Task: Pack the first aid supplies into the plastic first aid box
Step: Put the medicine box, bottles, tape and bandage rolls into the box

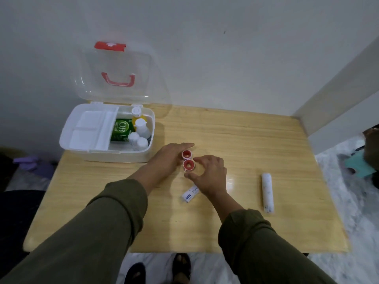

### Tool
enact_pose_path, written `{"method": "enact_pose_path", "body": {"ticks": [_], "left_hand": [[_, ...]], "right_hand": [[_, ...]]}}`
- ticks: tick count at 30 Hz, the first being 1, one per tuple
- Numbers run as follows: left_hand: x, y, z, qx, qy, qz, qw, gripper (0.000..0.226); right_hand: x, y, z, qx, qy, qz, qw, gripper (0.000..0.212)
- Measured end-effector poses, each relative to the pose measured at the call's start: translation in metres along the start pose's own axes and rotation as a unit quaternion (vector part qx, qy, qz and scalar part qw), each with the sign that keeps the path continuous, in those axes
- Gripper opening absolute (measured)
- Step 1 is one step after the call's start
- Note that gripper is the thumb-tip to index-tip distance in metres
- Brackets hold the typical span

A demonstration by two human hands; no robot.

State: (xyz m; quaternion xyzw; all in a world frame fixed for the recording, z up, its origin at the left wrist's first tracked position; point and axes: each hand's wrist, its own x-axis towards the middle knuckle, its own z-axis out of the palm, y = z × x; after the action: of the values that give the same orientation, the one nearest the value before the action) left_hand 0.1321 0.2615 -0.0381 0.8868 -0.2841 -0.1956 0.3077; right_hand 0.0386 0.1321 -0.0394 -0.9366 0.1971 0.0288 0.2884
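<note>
The plastic first aid box (71, 144) stands open at the table's back left, its clear lid (114, 78) upright against the wall. Inside are a white tray insert, a green carton (121, 129) and several white-capped bottles (140, 128). Two small round tape rolls with red cores stand mid-table: the farther roll (186, 154) touches the fingers of my left hand (170, 158), and the nearer roll (189, 165) sits between thumb and fingers of my right hand (211, 175). A small white tube (189, 194) lies just under my right wrist. A long white roll (267, 192) lies to the right.
The wooden table (246, 140) is pushed into a wall corner. A marble-patterned floor shows to the right with a teal item (359, 167) and dark clutter. Purple cloth (30, 162) lies on the floor at the left. My sandalled feet show below the front edge.
</note>
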Motion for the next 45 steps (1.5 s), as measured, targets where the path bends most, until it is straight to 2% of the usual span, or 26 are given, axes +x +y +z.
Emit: {"method": "enact_pose_path", "body": {"ticks": [6,10,16,20,26,30,34,39,43,45], "left_hand": [[0.005,0.0,0.006,0.001,0.028,-0.002,1.0,0.042],[0.005,0.005,0.008,-0.011,0.052,-0.006,0.999,0.037],[0.003,0.007,0.011,-0.042,0.056,-0.046,0.996,0.031],[0.01,0.02,0.002,-0.005,0.058,-0.044,0.997,0.032],[0.021,0.056,-0.032,-0.03,0.09,-0.021,0.995,0.038],[0.02,0.075,-0.073,-0.02,0.127,0.003,0.992,0.038],[0.003,0.068,-0.122,-0.005,0.166,-0.014,0.986,0.039],[-0.038,0.021,-0.184,0.003,0.21,-0.056,0.976,0.042],[-0.064,-0.034,-0.224,0.036,0.217,-0.097,0.971,0.046],[-0.072,-0.058,-0.238,0.047,0.215,-0.109,0.969,0.041]], "right_hand": [[0.008,0.011,0.007,0.006,0.016,-0.025,1.0,0.037],[0.011,0.013,0.006,0.01,0.017,-0.029,0.999,0.049],[0.012,0.014,0.006,0.014,0.03,-0.04,0.999,0.037],[0.017,0.013,-0.017,0.006,0.048,-0.031,0.998,0.037],[0.028,-0.006,-0.072,0.003,0.097,-0.044,0.994,0.037],[0.037,-0.033,-0.102,0.003,0.124,-0.057,0.991,0.037],[0.045,-0.079,-0.113,0.009,0.128,-0.083,0.988,0.038],[0.049,-0.158,-0.09,0.012,0.113,-0.127,0.985,0.038],[0.047,-0.214,-0.054,0.011,0.095,-0.163,0.982,0.038],[0.046,-0.236,-0.033,0.001,0.082,-0.167,0.983,0.039]]}}
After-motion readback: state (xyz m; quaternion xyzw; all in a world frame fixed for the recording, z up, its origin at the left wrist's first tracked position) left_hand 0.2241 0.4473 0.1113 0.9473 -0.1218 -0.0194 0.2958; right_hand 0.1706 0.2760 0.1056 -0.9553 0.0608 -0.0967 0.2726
